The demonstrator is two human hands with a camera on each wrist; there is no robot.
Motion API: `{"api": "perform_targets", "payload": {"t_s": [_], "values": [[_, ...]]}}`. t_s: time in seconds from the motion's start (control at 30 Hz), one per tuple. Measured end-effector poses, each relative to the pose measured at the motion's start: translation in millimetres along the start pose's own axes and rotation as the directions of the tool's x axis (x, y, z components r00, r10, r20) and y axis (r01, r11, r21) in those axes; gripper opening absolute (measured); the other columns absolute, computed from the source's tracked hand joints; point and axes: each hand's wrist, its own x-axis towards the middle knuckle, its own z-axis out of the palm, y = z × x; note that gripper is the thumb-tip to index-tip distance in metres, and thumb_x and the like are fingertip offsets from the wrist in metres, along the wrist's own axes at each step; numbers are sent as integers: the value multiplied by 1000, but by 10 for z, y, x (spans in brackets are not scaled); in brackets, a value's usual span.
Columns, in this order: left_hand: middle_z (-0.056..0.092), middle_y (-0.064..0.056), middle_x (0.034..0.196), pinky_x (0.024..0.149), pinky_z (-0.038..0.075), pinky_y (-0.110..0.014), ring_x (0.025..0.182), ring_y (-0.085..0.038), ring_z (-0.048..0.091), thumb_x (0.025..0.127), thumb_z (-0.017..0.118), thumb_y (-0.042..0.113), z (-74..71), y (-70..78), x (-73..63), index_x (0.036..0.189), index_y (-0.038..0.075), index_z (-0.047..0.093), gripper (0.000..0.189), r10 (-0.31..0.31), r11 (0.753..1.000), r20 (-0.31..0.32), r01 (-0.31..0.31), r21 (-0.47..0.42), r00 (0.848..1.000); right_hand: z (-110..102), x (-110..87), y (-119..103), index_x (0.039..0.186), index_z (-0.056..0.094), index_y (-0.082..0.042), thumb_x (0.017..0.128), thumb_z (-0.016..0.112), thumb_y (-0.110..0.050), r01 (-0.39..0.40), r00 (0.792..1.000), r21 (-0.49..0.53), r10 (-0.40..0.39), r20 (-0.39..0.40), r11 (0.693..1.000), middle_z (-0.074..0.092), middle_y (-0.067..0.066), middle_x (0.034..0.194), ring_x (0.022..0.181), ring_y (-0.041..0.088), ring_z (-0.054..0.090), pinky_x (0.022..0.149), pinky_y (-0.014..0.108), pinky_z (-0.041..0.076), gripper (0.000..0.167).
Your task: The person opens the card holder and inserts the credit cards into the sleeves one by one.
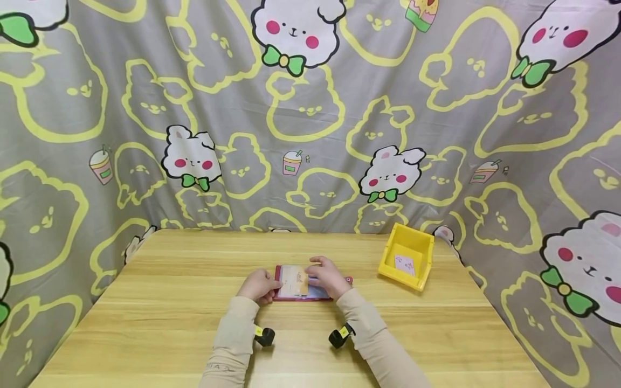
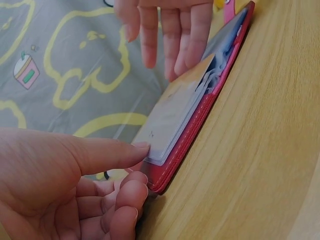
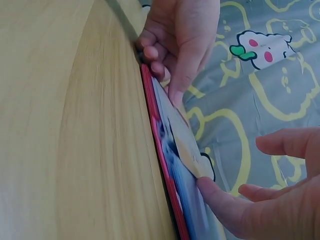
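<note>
Though lying open, red card album (image 1: 302, 282).

Left hand: my left hand (image 1: 260, 286) pinches, thumb flat above, fingers curled beneath.
Right hand: my right hand (image 1: 328, 276) presses down, fingers straight.

Yellow bin (image 1: 408, 256) on wooden table (image 1: 170, 302)

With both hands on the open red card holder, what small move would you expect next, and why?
Probably the right hand draws the tan card out of its sleeve. The left hand grips the left edge of the red card holder, thumb on the clear sleeve, while right fingertips rest on the card. The yellow bin to the right already holds a card.
</note>
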Motion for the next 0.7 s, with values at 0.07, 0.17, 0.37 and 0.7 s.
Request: {"api": "perform_targets", "payload": {"t_s": [0.07,0.17,0.37,0.7], "values": [[52,-2,55,41,43,-18,43,-8,49,90,69,17,2,-4,9,82,3,54,22,-2,1000,4,2,-7,1000,31,8,0,139,35,12,90,57,-6,3,1000,2,-3,11,1000,50,31,126,116,41,56,99,48,50,56],[53,-2,55,41,44,-18,43,-8,50,90,68,16,1,4,12,83,3,53,21,-1,1000,10,1,-27,1000,67,26,6,140,35,13,91,57,-6,0,1000,5,0,28,1000,48,33,130,119,43,55,99,47,50,56],[52,-2,54,41,44,-18,42,-7,50,91,65,13,-5,10,0,81,4,50,20,13,998,41,-10,-59,999,115,31,5,140,35,12,92,57,-7,-1,1000,11,1,28,1000,47,32,131,118,42,56,98,46,51,55],[53,-3,56,41,44,-20,42,-10,50,89,69,17,29,-18,28,81,5,50,24,8,1000,14,-8,-17,1000,155,18,13,139,34,14,92,56,-6,28,998,35,-30,51,999,49,33,130,119,45,54,99,48,49,56]]}}
